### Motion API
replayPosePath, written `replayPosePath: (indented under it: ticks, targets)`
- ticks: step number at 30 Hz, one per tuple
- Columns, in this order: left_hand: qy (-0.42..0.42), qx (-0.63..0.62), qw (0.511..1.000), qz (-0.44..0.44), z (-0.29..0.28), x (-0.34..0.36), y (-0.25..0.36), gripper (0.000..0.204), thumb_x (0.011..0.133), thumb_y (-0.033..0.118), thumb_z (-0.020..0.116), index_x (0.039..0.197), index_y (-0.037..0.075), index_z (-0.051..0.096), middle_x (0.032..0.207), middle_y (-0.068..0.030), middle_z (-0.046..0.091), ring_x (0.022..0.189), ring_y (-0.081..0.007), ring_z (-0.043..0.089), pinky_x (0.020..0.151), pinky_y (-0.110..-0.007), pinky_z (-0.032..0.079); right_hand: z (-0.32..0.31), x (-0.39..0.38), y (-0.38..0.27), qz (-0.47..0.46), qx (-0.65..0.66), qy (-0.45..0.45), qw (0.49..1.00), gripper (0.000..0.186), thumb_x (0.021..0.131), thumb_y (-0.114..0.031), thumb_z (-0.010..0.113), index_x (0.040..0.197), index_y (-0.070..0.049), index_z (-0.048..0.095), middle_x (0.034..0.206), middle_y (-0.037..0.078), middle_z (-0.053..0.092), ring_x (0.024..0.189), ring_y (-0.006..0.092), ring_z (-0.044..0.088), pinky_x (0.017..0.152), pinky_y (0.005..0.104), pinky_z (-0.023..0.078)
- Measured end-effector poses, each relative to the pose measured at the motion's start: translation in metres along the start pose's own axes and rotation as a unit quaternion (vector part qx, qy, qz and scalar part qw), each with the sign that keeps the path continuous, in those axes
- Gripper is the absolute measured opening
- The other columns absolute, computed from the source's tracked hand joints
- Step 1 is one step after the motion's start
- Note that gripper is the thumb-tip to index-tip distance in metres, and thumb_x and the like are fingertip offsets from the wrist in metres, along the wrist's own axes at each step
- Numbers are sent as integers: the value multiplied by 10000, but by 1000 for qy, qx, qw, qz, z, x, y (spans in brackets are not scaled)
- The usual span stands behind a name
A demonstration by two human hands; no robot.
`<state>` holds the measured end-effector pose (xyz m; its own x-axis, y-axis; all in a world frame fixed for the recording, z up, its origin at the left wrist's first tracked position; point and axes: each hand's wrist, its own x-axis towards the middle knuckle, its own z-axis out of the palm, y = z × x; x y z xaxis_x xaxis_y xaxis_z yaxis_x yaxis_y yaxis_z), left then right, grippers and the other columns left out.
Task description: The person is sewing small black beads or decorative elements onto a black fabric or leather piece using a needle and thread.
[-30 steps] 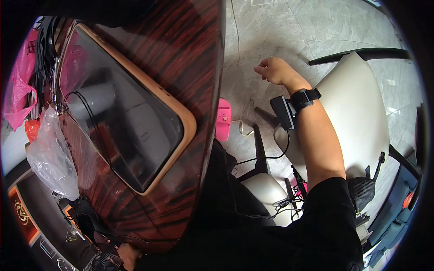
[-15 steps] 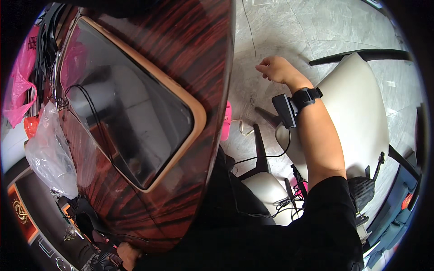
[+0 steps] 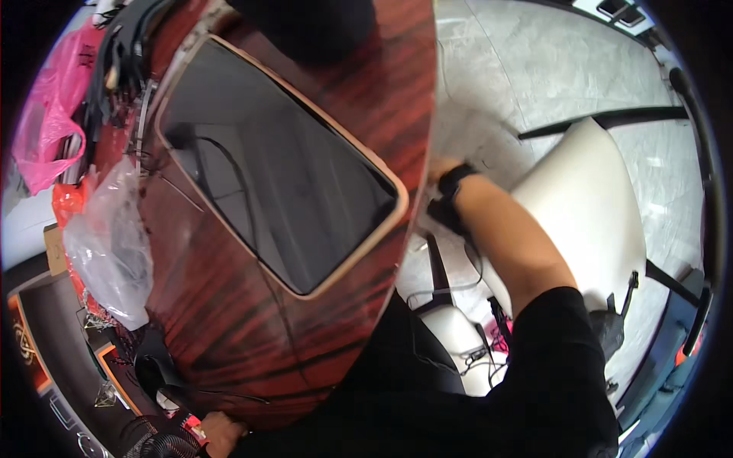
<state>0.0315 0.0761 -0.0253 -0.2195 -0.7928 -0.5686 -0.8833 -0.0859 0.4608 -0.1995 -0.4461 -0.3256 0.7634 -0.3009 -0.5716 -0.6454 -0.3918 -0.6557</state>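
Note:
A large dark glossy panel (image 3: pixel 282 168) with a tan rounded rim lies on the reddish-brown wood-grain table (image 3: pixel 221 328). My right hand (image 3: pixel 441 169) is at the table's right edge, smeared by motion and partly hidden there; whether it touches the edge or holds anything cannot be made out. A black strap (image 3: pixel 456 180) with a small dark box goes round that wrist. At the lower left, my left hand (image 3: pixel 221 433) rests by the table's near edge beside a small red item (image 3: pixel 192 427) and a black mesh-like round object (image 3: pixel 156 445). Its fingers are mostly hidden.
A thin black cable (image 3: pixel 284 324) runs over the table. Clear and pink plastic bags (image 3: pixel 114 244) hang at the left. A black rounded object (image 3: pixel 313 27) stands at the far side. To the right are a cream chair (image 3: pixel 588 206), grey floor tiles and tangled cables (image 3: pixel 481 355).
My right hand has swung left and down from above the floor to the table's edge. The view has shifted, and the black rounded object shows more at the top. My left hand stays low left.

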Motion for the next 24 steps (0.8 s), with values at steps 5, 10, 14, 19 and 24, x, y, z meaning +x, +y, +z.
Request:
replayPosePath:
  ticks: [5, 10, 14, 19, 24]
  targets:
    - [16, 48, 998, -30, -24, 39, 27, 50, 631, 212, 618, 671, 203, 646, 595, -22, 554, 569, -203, 557, 475, -332, 414, 74, 129, -17, -136, -258, 73, 954, 250, 715, -290, 599, 769, -67, 698, 822, 146, 661, 753, 289, 643, 706, 389, 502]
    - [136, 53, 989, -16, -33, 58, 61, 146, 689, 176, 609, 831, 143, 599, 615, -3, 500, 539, -172, 526, 440, -298, 394, 75, 191, -114, -238, -286, 105, 922, 243, 715, -278, 599, 772, -64, 697, 825, 147, 661, 749, 290, 643, 702, 387, 504]
    - [194, 49, 979, 26, -33, 61, 58, 197, 732, 161, 599, 919, 106, 570, 624, 9, 468, 517, -147, 499, 419, -268, 372, 90, 207, -145, -269, -285, 119, 912, 238, 714, -269, 599, 774, -61, 697, 827, 148, 661, 746, 291, 643, 700, 385, 506]
    - [211, 51, 976, 5, -35, 62, 63, 101, 676, 232, 564, 741, 165, 603, 562, 29, 421, 490, -152, 485, 426, -297, 356, 106, 206, -128, -254, -281, 124, 917, 231, 714, -257, 599, 777, -57, 696, 830, 149, 661, 742, 292, 643, 696, 384, 509]
    - [220, 46, 973, 50, -38, 65, 57, 198, 733, 160, 609, 914, 92, 565, 629, 4, 486, 494, -142, 495, 400, -257, 358, 104, 195, -88, -216, -292, 136, 922, 225, 713, -246, 599, 780, -54, 695, 832, 150, 661, 738, 294, 643, 693, 382, 511]
